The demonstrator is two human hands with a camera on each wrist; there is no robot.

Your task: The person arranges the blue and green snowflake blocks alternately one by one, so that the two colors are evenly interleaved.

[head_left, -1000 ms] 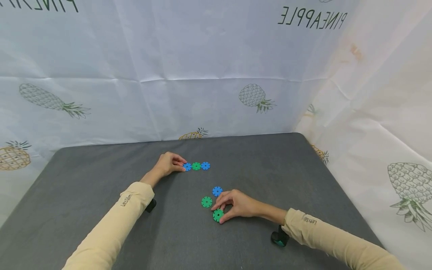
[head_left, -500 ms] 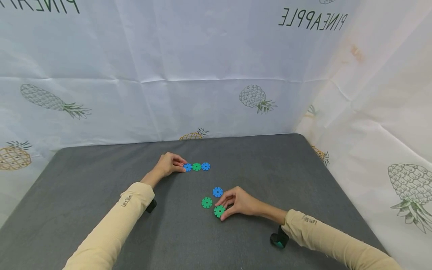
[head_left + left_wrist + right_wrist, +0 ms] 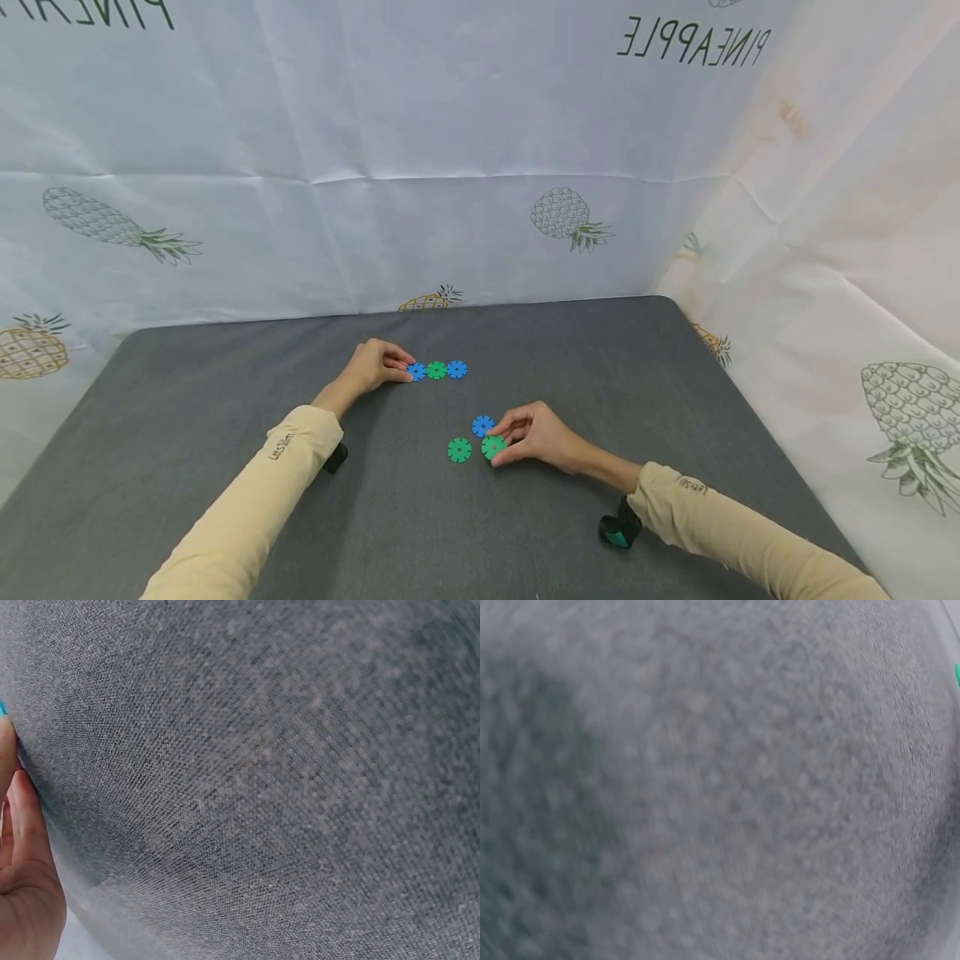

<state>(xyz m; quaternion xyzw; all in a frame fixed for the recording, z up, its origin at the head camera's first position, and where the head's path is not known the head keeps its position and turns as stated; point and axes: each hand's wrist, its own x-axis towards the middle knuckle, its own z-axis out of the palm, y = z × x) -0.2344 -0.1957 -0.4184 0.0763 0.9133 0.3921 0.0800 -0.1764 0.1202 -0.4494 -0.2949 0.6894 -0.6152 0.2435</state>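
Observation:
My left hand point(image 3: 369, 367) pinches the left edge of a blue notched disc point(image 3: 417, 372), which lies at the left end of a short row. Beside that disc come a green notched disc point(image 3: 437, 370) and another blue disc point(image 3: 457, 369); whether they interlock is too small to tell. Closer to me, my right hand point(image 3: 542, 435) holds a green notched disc point(image 3: 493, 447) between thumb and fingers. A loose blue disc point(image 3: 482, 426) lies just behind it, and a loose green disc point(image 3: 459, 451) to its left. In the left wrist view, fingers point(image 3: 30, 817) show at the left edge.
Grey cloth covers the table point(image 3: 600, 358). Behind it hangs a white curtain point(image 3: 450, 108) printed with pineapples, which continues along the right side. A dark wrist camera point(image 3: 619, 527) hangs under the right forearm.
My right hand has lifted the green disc and carried it away from me, towards the loose blue disc. The left hand and the row have stayed in place.

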